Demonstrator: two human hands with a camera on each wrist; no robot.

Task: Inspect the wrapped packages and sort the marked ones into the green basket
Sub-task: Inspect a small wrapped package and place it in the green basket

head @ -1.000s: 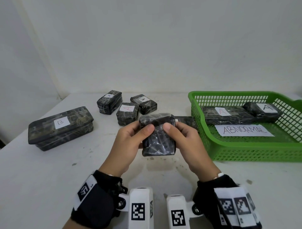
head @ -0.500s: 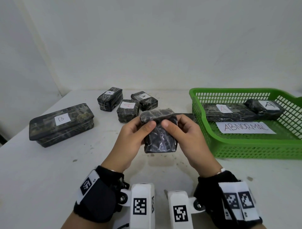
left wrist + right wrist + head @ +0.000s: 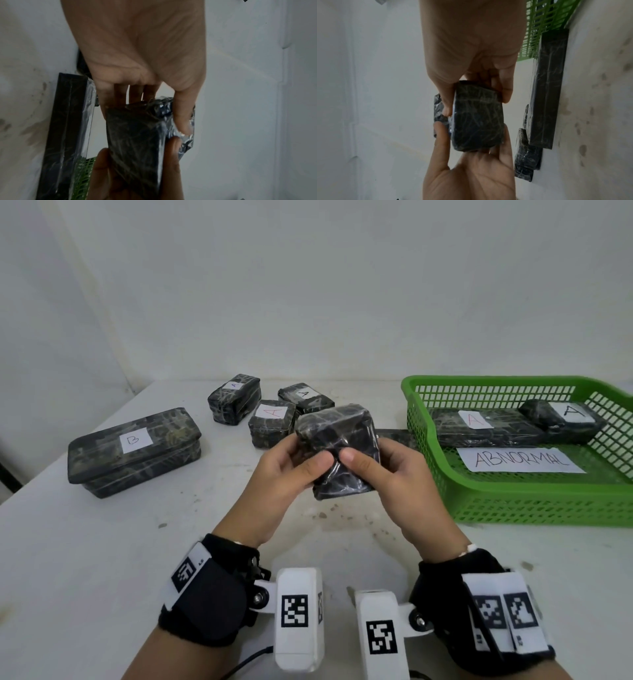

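Note:
A small dark package (image 3: 339, 450) wrapped in shiny film is held above the table by both hands. My left hand (image 3: 291, 470) grips its left side, thumb on the near face. My right hand (image 3: 387, 470) grips its right side the same way. No label shows on the faces turned to the head camera. The wrist views show the package (image 3: 135, 142) (image 3: 477, 121) pinched between thumbs and fingers. The green basket (image 3: 513, 505) stands at the right and holds two packages marked A (image 3: 479, 426) (image 3: 565, 419) and a paper reading ABNORMAL (image 3: 520, 460).
On the table behind lie three small packages marked A (image 3: 234, 398) (image 3: 272, 422) (image 3: 306, 398). A long box marked B (image 3: 133, 450) sits at the left. A flat dark package (image 3: 394, 436) lies against the basket's left wall. White wall behind.
The package has tipped in my hands, its top leaning more toward the camera, and both thumbs have shifted closer together on its near face.

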